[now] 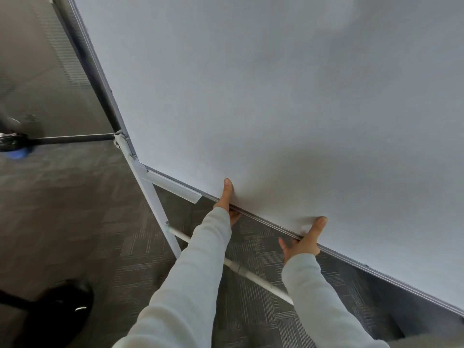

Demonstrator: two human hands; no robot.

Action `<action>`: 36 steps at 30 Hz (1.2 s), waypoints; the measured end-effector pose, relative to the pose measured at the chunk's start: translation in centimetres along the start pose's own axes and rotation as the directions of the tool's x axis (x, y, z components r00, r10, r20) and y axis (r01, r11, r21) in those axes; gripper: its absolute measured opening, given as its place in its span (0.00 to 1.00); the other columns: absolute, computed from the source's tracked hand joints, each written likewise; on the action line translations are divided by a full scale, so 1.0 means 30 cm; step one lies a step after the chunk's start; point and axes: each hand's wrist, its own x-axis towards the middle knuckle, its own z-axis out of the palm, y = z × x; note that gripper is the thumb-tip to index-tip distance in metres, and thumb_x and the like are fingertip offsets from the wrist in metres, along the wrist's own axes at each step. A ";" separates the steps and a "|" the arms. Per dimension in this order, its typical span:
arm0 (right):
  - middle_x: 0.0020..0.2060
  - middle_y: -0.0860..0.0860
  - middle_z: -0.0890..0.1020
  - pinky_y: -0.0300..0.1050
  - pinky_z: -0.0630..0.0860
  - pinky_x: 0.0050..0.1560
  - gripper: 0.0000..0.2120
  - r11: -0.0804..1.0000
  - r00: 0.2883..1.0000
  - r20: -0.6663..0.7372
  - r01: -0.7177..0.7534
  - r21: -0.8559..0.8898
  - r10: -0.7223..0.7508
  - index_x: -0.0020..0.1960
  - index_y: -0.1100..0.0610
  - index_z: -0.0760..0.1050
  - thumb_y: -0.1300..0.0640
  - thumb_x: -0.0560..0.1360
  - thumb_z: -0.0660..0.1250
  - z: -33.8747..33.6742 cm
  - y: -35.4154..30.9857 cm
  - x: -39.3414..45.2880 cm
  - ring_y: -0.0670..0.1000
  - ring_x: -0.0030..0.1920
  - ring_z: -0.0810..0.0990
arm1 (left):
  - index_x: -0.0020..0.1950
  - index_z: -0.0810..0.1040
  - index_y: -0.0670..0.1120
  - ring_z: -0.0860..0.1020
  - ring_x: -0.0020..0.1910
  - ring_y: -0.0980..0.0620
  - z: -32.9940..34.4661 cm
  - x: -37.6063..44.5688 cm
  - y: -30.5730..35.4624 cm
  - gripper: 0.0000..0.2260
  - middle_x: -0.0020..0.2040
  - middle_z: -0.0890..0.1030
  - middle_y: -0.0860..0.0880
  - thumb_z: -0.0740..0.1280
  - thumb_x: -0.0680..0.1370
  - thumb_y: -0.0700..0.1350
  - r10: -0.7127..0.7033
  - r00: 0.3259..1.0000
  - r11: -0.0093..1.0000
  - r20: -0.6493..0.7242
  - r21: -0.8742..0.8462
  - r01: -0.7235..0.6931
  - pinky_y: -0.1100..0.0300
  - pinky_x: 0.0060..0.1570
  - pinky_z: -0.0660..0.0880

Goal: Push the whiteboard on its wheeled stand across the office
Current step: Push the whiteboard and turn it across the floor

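The whiteboard (276, 96) fills most of the view, blank and tilted, with a thin metal frame. My left hand (227, 202) grips its bottom edge, thumb on the white face and fingers hidden beneath. My right hand (305, 241) holds the same edge further right, thumb up on the face. Both arms wear light grey sleeves. The stand's white upright leg (157, 209) drops from the board's lower left corner, and a white crossbar (241, 268) runs under my arms. A short pen tray (173, 185) sits along the bottom edge, left of my left hand. The wheels are out of view.
Grey patterned carpet tiles (75, 209) cover the floor. A dark bar (75, 138) reaches left from the board's corner to a black caster with something blue (15, 146). A black rounded object (60, 307) lies at lower left.
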 end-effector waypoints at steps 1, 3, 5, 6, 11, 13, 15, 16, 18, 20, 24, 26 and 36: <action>0.66 0.58 0.69 0.55 0.78 0.49 0.46 1.000 1.000 0.002 0.002 0.003 -0.002 0.73 0.60 0.58 0.30 0.68 0.65 0.038 0.009 0.011 0.56 0.59 0.71 | 0.62 0.73 0.45 0.80 0.55 0.45 -0.005 0.028 0.023 0.56 0.59 0.79 0.44 0.75 0.39 0.72 0.010 1.000 1.000 -0.003 0.001 -0.010 0.50 0.57 0.78; 0.67 0.57 0.69 0.55 0.77 0.46 0.48 1.000 1.000 0.006 0.001 0.012 -0.001 0.72 0.59 0.59 0.29 0.66 0.66 0.138 0.048 0.036 0.57 0.60 0.72 | 0.63 0.73 0.45 0.80 0.55 0.45 -0.024 0.104 0.091 0.57 0.59 0.80 0.44 0.75 0.39 0.72 0.020 1.000 1.000 -0.005 -0.006 -0.020 0.50 0.57 0.78; 0.68 0.57 0.69 0.53 0.77 0.42 0.52 1.000 1.000 0.027 0.008 0.007 -0.008 0.73 0.57 0.59 0.26 0.61 0.66 0.230 0.085 0.061 0.58 0.64 0.72 | 0.63 0.73 0.44 0.80 0.55 0.45 -0.043 0.177 0.158 0.57 0.59 0.80 0.44 0.75 0.39 0.71 0.024 1.000 1.000 0.002 -0.017 -0.024 0.49 0.57 0.79; 0.69 0.57 0.69 0.51 0.76 0.40 0.54 1.000 0.999 0.039 0.010 0.005 -0.010 0.73 0.57 0.59 0.25 0.58 0.66 0.262 0.095 0.064 0.58 0.66 0.71 | 0.63 0.73 0.44 0.80 0.55 0.44 -0.050 0.198 0.184 0.57 0.59 0.80 0.44 0.75 0.39 0.71 0.025 1.000 0.999 0.000 -0.021 -0.025 0.49 0.57 0.79; 0.71 0.58 0.68 0.50 0.76 0.43 0.57 1.000 0.995 0.097 0.023 -0.009 -0.022 0.75 0.55 0.57 0.24 0.56 0.67 0.531 0.198 0.106 0.58 0.70 0.69 | 0.63 0.73 0.45 0.80 0.55 0.44 -0.115 0.393 0.390 0.56 0.59 0.80 0.44 0.76 0.40 0.70 0.021 1.000 0.999 0.005 -0.027 -0.021 0.48 0.57 0.79; 0.71 0.57 0.67 0.51 0.75 0.44 0.51 0.999 0.995 0.097 0.024 -0.025 -0.021 0.75 0.55 0.56 0.28 0.63 0.66 0.636 0.237 0.130 0.57 0.70 0.68 | 0.63 0.73 0.45 0.80 0.56 0.44 -0.141 0.459 0.474 0.56 0.59 0.79 0.44 0.76 0.40 0.70 0.015 1.000 1.000 -0.004 -0.022 -0.015 0.48 0.58 0.78; 0.71 0.58 0.67 0.52 0.75 0.45 0.48 0.999 0.994 0.110 0.015 -0.041 -0.010 0.76 0.55 0.55 0.30 0.67 0.65 0.734 0.281 0.147 0.57 0.70 0.69 | 0.63 0.73 0.46 0.79 0.57 0.44 -0.171 0.525 0.554 0.56 0.60 0.79 0.44 0.75 0.40 0.71 0.015 1.000 1.000 -0.009 -0.027 -0.015 0.49 0.59 0.77; 0.71 0.58 0.68 0.52 0.75 0.45 0.48 0.998 0.993 0.117 0.009 -0.056 -0.003 0.76 0.55 0.55 0.30 0.67 0.65 0.784 0.303 0.150 0.57 0.70 0.69 | 0.63 0.73 0.46 0.79 0.56 0.44 -0.187 0.555 0.594 0.55 0.59 0.79 0.44 0.75 0.41 0.71 0.018 1.000 0.999 -0.010 -0.026 -0.018 0.49 0.59 0.77; 0.70 0.58 0.68 0.53 0.75 0.47 0.48 0.998 0.992 0.128 -0.001 -0.067 0.009 0.75 0.55 0.56 0.29 0.66 0.65 0.880 0.353 0.158 0.58 0.69 0.69 | 0.61 0.73 0.46 0.79 0.56 0.44 -0.219 0.615 0.671 0.52 0.59 0.79 0.44 0.74 0.43 0.70 0.028 1.000 0.999 -0.015 -0.030 -0.028 0.49 0.58 0.77; 0.69 0.59 0.68 0.54 0.75 0.49 0.47 0.998 0.990 0.139 -0.009 -0.060 0.017 0.75 0.56 0.57 0.30 0.66 0.66 0.965 0.393 0.160 0.59 0.69 0.69 | 0.62 0.73 0.46 0.79 0.56 0.44 -0.250 0.668 0.736 0.51 0.59 0.79 0.43 0.74 0.44 0.70 0.039 0.999 0.999 -0.013 -0.033 -0.039 0.49 0.59 0.77; 0.70 0.59 0.68 0.55 0.75 0.49 0.45 0.996 0.988 0.149 -0.016 -0.085 0.029 0.74 0.56 0.57 0.31 0.68 0.65 1.138 0.484 0.172 0.59 0.69 0.69 | 0.63 0.73 0.46 0.79 0.57 0.44 -0.325 0.793 0.865 0.54 0.59 0.79 0.43 0.75 0.43 0.71 0.057 0.998 0.998 -0.036 -0.026 -0.058 0.47 0.61 0.76; 0.70 0.58 0.67 0.56 0.75 0.49 0.46 0.996 0.987 0.154 -0.035 -0.087 0.048 0.75 0.56 0.57 0.31 0.67 0.65 1.205 0.523 0.179 0.59 0.70 0.67 | 0.61 0.74 0.45 0.79 0.56 0.44 -0.351 0.837 0.923 0.50 0.58 0.80 0.43 0.74 0.46 0.70 0.063 0.997 0.997 -0.040 -0.038 -0.065 0.47 0.60 0.76; 0.71 0.59 0.66 0.61 0.75 0.58 0.48 0.994 0.990 0.104 -0.084 -0.073 0.091 0.75 0.58 0.55 0.31 0.67 0.66 1.623 0.728 0.177 0.60 0.69 0.69 | 0.60 0.74 0.47 0.79 0.56 0.45 -0.500 1.087 1.219 0.53 0.60 0.79 0.45 0.75 0.40 0.72 0.094 0.986 0.990 -0.141 -0.095 -0.108 0.49 0.60 0.77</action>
